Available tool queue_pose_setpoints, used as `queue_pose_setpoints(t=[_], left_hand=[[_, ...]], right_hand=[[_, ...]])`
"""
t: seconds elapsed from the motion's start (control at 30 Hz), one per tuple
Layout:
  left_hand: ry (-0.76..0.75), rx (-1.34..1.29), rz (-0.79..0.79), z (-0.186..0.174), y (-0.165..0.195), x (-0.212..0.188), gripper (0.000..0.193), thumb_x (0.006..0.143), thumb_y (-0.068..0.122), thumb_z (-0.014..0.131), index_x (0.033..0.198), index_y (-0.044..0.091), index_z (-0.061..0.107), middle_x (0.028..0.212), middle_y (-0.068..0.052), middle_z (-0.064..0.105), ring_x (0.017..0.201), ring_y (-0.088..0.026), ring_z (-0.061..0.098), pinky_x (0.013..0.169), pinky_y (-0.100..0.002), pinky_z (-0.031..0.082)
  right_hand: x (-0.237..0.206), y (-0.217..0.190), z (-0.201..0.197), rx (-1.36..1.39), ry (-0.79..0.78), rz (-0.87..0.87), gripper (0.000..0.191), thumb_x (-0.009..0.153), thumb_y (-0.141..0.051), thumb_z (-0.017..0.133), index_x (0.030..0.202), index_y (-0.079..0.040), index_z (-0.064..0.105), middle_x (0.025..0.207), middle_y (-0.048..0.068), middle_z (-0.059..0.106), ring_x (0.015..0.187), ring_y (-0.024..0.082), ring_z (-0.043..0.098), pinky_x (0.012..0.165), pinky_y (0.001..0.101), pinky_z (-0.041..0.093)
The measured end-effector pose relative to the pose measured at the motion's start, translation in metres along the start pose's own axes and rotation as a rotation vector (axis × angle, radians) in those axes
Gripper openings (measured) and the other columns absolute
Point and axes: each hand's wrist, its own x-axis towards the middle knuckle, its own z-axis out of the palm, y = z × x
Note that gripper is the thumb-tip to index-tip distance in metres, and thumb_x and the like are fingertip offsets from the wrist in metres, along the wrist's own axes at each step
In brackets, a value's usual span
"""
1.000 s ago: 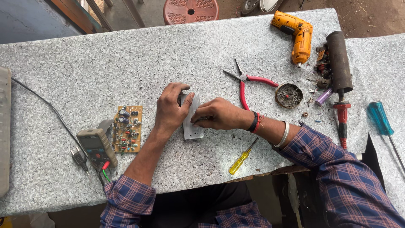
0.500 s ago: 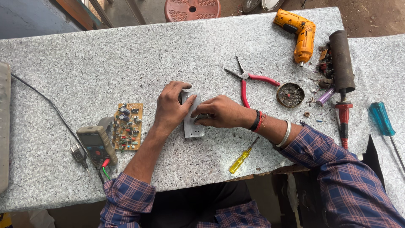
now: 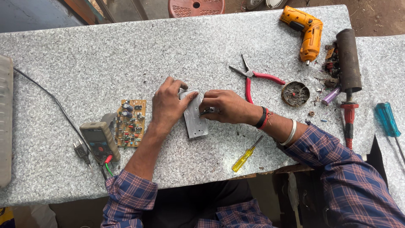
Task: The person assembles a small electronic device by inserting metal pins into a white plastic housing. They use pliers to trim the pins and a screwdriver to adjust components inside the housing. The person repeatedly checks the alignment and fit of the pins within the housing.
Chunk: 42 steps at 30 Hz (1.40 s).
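A flat grey metal plate [image 3: 195,118] with small holes lies on the speckled table [image 3: 105,55] in front of me. My left hand [image 3: 168,103] rests on its left edge, thumb across the top corner, holding it down. At the plate's right edge, my right hand [image 3: 225,105] pinches a small dark part [image 3: 206,111] between fingertips. What the part is, I cannot tell.
A brown circuit board [image 3: 130,122] and a multimeter [image 3: 100,140] lie to the left. Red-handled pliers [image 3: 257,80], a yellow screwdriver [image 3: 247,154], a round tin [image 3: 295,93], an orange cordless drill [image 3: 306,31], a dark cylinder [image 3: 349,59], a red-handled tool [image 3: 348,122] and a teal screwdriver [image 3: 388,122] lie right.
My right hand has shifted slightly along the plate's right edge with the small part. My left hand stays on the plate.
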Motion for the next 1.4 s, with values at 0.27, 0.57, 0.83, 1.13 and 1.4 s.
queue_pose_setpoints(t=[0.27, 0.57, 0.83, 1.13, 1.4], left_hand=[[-0.184, -0.021, -0.074, -0.002, -0.004, 0.006, 0.042, 0.082, 0.047, 0.084, 0.099, 0.011, 0.073, 0.067, -0.006, 0.07, 0.064, -0.021, 0.072, 0.059, -0.04, 0.057], [-0.159, -0.143, -0.119, 0.011, -0.008, 0.004, 0.032, 0.089, 0.039, 0.079, 0.098, 0.009, 0.074, 0.068, -0.006, 0.073, 0.06, -0.017, 0.072, 0.058, -0.036, 0.056], [-0.11, -0.189, -0.095, 0.013, -0.006, 0.002, 0.03, 0.09, 0.038, 0.078, 0.099, 0.009, 0.074, 0.069, -0.006, 0.073, 0.062, -0.018, 0.073, 0.058, -0.037, 0.055], [-0.124, -0.155, -0.012, 0.011, -0.002, 0.001, 0.03, 0.089, 0.035, 0.079, 0.11, 0.014, 0.075, 0.081, -0.008, 0.077, 0.071, -0.021, 0.075, 0.067, -0.038, 0.058], [-0.143, -0.153, -0.014, 0.017, -0.006, 0.002, 0.028, 0.091, 0.035, 0.076, 0.111, 0.016, 0.075, 0.09, -0.007, 0.078, 0.075, -0.02, 0.076, 0.069, -0.037, 0.059]], right_hand=[[-0.001, -0.001, -0.001, -0.01, 0.002, -0.027, 0.02, 0.089, -0.021, 0.077, 0.104, -0.009, 0.072, 0.099, 0.007, 0.067, 0.094, 0.028, 0.07, 0.078, 0.0409, 0.058], [-0.001, 0.002, -0.001, 0.003, 0.112, -0.002, 0.015, 0.093, -0.009, 0.072, 0.108, -0.007, 0.072, 0.105, 0.009, 0.066, 0.089, 0.025, 0.071, 0.074, 0.0379, 0.059], [-0.002, 0.003, -0.005, 0.098, -0.073, 0.002, 0.022, 0.086, -0.008, 0.072, 0.108, -0.007, 0.071, 0.103, 0.009, 0.065, 0.084, 0.027, 0.073, 0.073, 0.0393, 0.061], [-0.003, 0.0, 0.001, 0.041, -0.025, -0.062, 0.021, 0.089, -0.009, 0.07, 0.109, -0.005, 0.067, 0.107, 0.011, 0.065, 0.084, 0.028, 0.073, 0.073, 0.0389, 0.062], [-0.002, 0.009, -0.002, -0.07, -0.053, 0.005, 0.021, 0.092, -0.012, 0.069, 0.112, -0.006, 0.069, 0.103, 0.009, 0.067, 0.082, 0.027, 0.073, 0.072, 0.0395, 0.061]])
